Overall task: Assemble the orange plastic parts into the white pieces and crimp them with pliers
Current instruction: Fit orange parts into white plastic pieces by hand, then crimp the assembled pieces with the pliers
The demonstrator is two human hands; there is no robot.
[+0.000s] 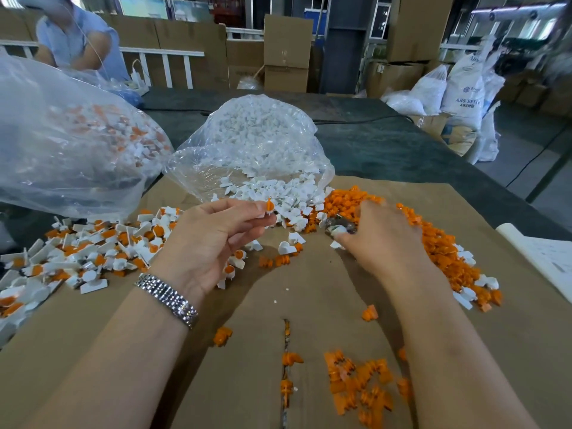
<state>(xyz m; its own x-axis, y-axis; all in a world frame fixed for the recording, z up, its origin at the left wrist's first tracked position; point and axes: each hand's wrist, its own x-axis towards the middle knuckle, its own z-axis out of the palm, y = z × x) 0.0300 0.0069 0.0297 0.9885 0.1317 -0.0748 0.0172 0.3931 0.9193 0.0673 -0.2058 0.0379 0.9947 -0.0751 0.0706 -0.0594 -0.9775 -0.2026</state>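
Orange plastic part (pixel 269 206) sits pinched at the left hand (pixel 213 239) fingers, lifted at 12 o'clock, probably to keep it ready for joining. Right hand (pixel 380 239) fingers curl on a metal tool (pixel 337 223) at 1 o'clock, seemingly pliers. Bare cardboard (pixel 303 292) at 6 o'clock gives free room.

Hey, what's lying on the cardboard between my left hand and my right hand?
In the head view, between the left hand and the right hand lie loose white pieces and a few orange parts on bare cardboard.
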